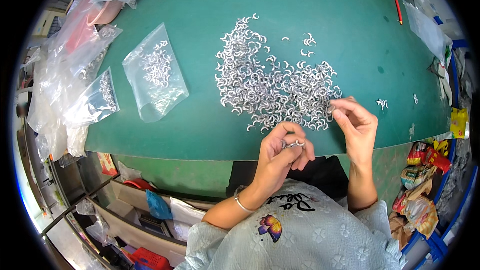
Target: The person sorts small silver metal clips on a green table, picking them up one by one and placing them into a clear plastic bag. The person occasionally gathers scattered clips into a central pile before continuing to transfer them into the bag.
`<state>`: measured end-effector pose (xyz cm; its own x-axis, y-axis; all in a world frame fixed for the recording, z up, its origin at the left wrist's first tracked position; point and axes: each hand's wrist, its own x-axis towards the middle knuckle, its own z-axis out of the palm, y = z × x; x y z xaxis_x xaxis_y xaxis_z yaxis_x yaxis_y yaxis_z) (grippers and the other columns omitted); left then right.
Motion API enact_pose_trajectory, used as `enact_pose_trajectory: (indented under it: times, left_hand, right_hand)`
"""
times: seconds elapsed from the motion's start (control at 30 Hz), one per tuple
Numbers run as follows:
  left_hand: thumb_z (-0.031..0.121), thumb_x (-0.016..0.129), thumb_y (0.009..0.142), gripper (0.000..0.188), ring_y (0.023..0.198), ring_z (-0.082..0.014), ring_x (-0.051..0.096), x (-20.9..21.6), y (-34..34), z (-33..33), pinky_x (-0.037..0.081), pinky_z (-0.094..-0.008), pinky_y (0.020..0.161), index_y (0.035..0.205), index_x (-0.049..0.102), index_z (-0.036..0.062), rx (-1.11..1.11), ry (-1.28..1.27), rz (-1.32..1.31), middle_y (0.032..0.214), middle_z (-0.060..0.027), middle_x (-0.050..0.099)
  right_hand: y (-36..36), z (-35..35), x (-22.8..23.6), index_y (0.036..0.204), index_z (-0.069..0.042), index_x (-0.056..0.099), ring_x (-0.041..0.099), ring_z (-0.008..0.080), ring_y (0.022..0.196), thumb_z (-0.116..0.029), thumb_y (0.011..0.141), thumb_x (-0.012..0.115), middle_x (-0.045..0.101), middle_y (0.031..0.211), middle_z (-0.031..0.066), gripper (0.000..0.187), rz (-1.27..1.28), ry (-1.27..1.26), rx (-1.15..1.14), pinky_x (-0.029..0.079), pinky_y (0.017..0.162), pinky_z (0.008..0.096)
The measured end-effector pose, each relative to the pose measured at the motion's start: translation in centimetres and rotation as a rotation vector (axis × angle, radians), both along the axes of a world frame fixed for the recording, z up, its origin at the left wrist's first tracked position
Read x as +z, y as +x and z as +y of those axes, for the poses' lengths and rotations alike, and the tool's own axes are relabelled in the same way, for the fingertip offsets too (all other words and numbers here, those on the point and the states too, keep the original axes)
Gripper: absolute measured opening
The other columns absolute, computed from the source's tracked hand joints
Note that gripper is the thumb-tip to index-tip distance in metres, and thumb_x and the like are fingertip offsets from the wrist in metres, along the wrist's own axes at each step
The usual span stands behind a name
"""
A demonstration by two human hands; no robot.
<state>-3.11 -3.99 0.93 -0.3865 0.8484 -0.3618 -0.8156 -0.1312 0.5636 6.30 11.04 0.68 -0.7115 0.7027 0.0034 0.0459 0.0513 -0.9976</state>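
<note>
L hand: left hand (285, 147) over near table edge, fingers curled on a few curved metal pcs (295, 144); exact no. can't tell.
L grip tip: snug curl, not a hard squeeze, prob. best so pcs don't slip or tangle.
R hand: right hand (356, 126), thumb + index tips close tog. at pile's R edge; can't tell if a pc is pinched.
R pick tip: 1 pc at a time off rim looks easiest; mid-pile pull could drag neighbors.
Pile: metal pile (250, 87) on green table (200, 135), mostly beyond hands; pcs overlap.
Strays: small cluster (382, 103) R of right hand, apart from pile; wrist should clear it.
Bag: clear bag (167, 95) w/ more pcs, flat, L of pile.
</note>
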Motion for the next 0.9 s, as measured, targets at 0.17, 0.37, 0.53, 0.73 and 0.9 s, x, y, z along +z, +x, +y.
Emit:
enact_pose_trajectory:
  times: [0.17, 0.37, 0.53, 0.73, 0.9]
  left_hand:
    - [-0.003, 0.048, 0.08, 0.022, 0.058, -0.0078, 0.044, -0.3, 0.3, 0.3, 0.034, -0.0204, 0.051, 0.101, 0.053, -0.0016, 0.02, -0.022, 0.149, 0.085, -0.0085, 0.057]
    - [-0.004, 0.059, 0.079, 0.016, 0.075, -0.0085, 0.051, 0.2, 1.0, 1.0, 0.042, -0.022, 0.067, 0.096, 0.058, -0.0027, 0.14, -0.103, 0.385, 0.088, -0.0063, 0.058]
    - [-0.004, 0.06, 0.079, 0.012, 0.076, -0.0046, 0.051, 0.3, 0.9, 1.0, 0.042, -0.0176, 0.067, 0.091, 0.06, -0.0015, 0.164, -0.09, 0.515, 0.087, -0.0028, 0.059]
    - [0.003, 0.061, 0.082, 0.01, 0.068, -0.002, 0.047, 0.5, 0.6, 0.4, 0.036, -0.0158, 0.056, 0.092, 0.061, -0.0008, 0.008, -0.147, 0.268, 0.082, -0.0027, 0.059]
    - [0.011, 0.058, 0.086, 0.014, 0.057, -0.0025, 0.038, -0.4, 0.5, 0.4, 0.029, -0.0167, 0.049, 0.096, 0.059, 0.0013, -0.054, 0.073, -0.229, 0.078, -0.003, 0.057]
  right_hand:
    - [0.3, -1.5, 0.8, 0.091, 0.003, 0.063, 0.048, 0.0087, 0.073, 0.008, 0.076, 0.06, 0.059, 0.081, 0.0048, 0.016, 0.03, -0.222, 0.035, 0.038, 0.065, 0.0203]
    - [0.2, -2.4, 2.0, 0.084, 0.002, 0.064, 0.052, 0.0153, 0.074, 0.007, 0.072, 0.064, 0.063, 0.083, 0.0092, 0.013, 0.045, 0.062, 0.125, 0.04, 0.065, 0.0258]
    - [0.2, -2.6, 2.2, 0.083, 0.002, 0.064, 0.053, 0.0167, 0.074, 0.005, 0.071, 0.065, 0.064, 0.081, 0.0094, 0.013, 0.044, 0.129, 0.123, 0.04, 0.064, 0.0261]
    - [0.2, -2.8, 2.5, 0.088, 0.003, 0.064, 0.052, 0.0162, 0.074, 0.005, 0.071, 0.065, 0.063, 0.081, 0.0092, 0.017, 0.041, 0.06, 0.115, 0.04, 0.065, 0.0259]
    - [0.3, -2.9, 2.3, 0.091, 0.003, 0.064, 0.049, 0.0147, 0.074, 0.005, 0.072, 0.065, 0.063, 0.082, 0.008, 0.02, 0.077, -0.055, 0.137, 0.039, 0.065, 0.0256]
